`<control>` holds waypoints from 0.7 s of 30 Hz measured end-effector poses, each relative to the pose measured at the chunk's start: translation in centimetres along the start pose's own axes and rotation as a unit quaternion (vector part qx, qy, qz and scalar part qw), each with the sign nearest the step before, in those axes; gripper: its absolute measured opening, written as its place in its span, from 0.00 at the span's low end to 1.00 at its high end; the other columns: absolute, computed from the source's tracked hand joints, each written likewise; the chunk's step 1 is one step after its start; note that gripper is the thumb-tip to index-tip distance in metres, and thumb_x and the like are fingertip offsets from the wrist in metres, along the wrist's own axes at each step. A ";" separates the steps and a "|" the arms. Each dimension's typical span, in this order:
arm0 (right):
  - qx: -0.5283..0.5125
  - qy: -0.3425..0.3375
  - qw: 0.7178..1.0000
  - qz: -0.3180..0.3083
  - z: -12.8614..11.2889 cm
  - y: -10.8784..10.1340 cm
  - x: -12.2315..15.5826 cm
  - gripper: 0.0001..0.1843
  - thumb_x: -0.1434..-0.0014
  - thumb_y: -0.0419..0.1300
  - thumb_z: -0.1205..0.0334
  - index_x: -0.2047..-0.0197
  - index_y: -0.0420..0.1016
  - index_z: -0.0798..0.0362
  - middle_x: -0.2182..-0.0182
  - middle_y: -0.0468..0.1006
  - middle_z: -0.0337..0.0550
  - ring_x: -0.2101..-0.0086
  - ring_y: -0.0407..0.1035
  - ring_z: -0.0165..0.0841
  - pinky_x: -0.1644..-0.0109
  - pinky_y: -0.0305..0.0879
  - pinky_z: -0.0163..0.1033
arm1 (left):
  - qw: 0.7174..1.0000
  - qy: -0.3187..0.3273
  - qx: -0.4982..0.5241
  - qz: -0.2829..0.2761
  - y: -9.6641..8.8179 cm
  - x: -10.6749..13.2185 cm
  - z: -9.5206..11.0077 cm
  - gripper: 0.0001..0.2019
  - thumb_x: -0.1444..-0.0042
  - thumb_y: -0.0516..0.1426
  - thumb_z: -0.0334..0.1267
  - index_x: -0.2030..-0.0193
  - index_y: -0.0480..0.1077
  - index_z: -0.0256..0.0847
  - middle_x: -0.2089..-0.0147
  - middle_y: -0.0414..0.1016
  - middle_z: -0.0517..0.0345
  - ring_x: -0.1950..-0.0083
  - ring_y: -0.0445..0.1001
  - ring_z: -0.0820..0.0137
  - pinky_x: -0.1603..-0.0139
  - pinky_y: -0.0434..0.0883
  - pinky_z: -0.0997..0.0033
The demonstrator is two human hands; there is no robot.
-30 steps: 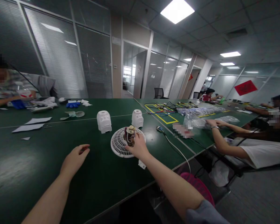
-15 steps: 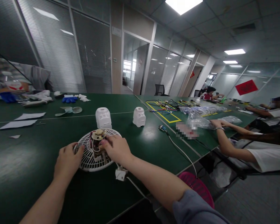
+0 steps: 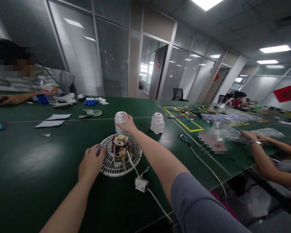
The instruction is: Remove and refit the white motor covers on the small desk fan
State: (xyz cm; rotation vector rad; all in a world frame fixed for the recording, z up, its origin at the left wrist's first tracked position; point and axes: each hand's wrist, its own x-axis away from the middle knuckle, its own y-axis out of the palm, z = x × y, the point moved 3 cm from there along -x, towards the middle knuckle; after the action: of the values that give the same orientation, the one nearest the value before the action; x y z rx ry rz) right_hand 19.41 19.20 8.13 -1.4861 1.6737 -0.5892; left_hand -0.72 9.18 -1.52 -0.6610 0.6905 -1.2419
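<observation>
My left hand grips the left rim of a round white fan grille, thumb on top and fingers curled at the edge. On the grille sits an exposed fan motor with wires and a pale round part on top. My right hand reaches past the grille, its fingers closed round the right side of a white vented motor housing that stands upright on the table. A second such housing stands to the right, untouched. From the motor a white cable runs to a small white box near the table's front edge.
Paper sheets, fan blades and blue gloves lie at the left back. A plugged cable, wires and plastic bags are at the right. One person sits at the left; another's hands handle the bags.
My right hand has left the motor and moved forward to the nearer white housing. My left hand stays on the grille rim. The view has turned left, showing more of the person there.
</observation>
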 end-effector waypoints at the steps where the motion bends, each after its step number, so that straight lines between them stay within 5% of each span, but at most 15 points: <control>1: 0.000 -0.002 1.000 -0.001 -0.1 0.4 -0.1 0.46 0.46 0.62 0.46 0.31 0.45 0.45 0.34 0.49 0.51 0.39 0.56 0.42 0.39 0.56 0.46 | 1.000 0.004 0.004 0.002 -0.2 0.2 0.2 0.28 0.40 0.43 0.60 0.40 0.63 0.48 0.41 0.64 0.45 0.45 0.69 0.51 0.47 0.67 0.52; 12: 0.062 -0.009 0.998 0.030 -0.3 1.5 0.3 0.49 0.48 0.63 0.51 0.30 0.40 0.42 0.45 0.63 0.54 0.52 0.70 0.47 0.50 0.64 0.46 | 0.999 0.023 0.041 0.027 -1.5 1.0 1.1 0.23 0.38 0.46 0.54 0.41 0.64 0.47 0.42 0.66 0.44 0.47 0.71 0.52 0.53 0.66 0.56; 21: 0.052 -0.019 0.993 0.105 -1.7 -1.7 1.7 0.48 0.42 0.54 0.50 0.29 0.25 0.44 0.37 0.57 0.53 0.48 0.67 0.47 0.47 0.65 0.49 | 0.999 0.018 0.043 0.026 -1.7 1.2 1.2 0.24 0.38 0.46 0.55 0.41 0.64 0.46 0.43 0.66 0.44 0.47 0.71 0.53 0.54 0.66 0.58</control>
State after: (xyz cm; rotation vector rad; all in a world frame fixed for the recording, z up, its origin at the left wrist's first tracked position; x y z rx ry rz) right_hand 19.07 16.98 9.99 -1.2228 1.7156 -0.5214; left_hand -0.62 7.78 0.45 -0.5482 0.6758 -1.2302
